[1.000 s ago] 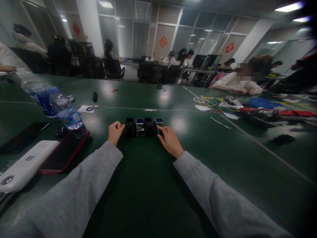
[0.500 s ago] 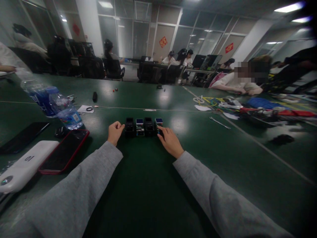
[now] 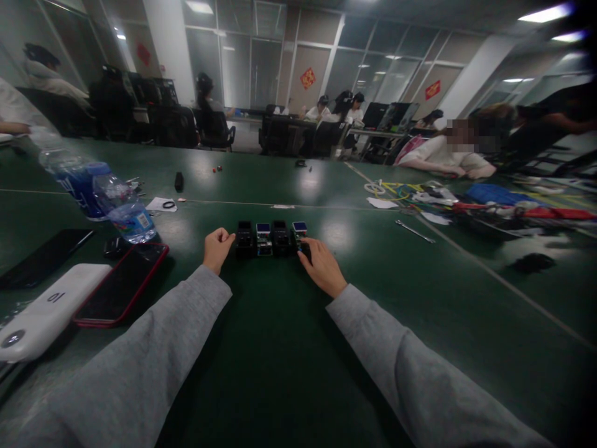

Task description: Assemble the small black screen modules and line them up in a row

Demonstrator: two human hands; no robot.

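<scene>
Four small devices stand side by side on the green table [image 3: 280, 348]. From the left they are a black-cased unit [image 3: 244, 239], a bare circuit board with a small screen [image 3: 263, 239], another black-cased unit [image 3: 280, 238] and a second circuit board with a screen [image 3: 299, 228]. My left hand [image 3: 217, 250] is curled closed beside the leftmost black unit, its index knuckle against or very near the casing. With thumb and forefinger, my right hand [image 3: 323, 266] grips the near right edge of the rightmost circuit board, partly covering it.
Left: plastic bottles [image 3: 125, 211], a red-edged phone [image 3: 124, 283], a white power bank [image 3: 53, 311] and a dark phone [image 3: 44, 258]. Right: a wrench [image 3: 414, 231] and a heap of cables and tools [image 3: 504, 208]. A person [image 3: 438, 152] leans on the table's far right side.
My right forefinger has shifted slightly to the right along the edge of the rightmost circuit board, uncovering a little more of it. My left hand and the row remain in place.
</scene>
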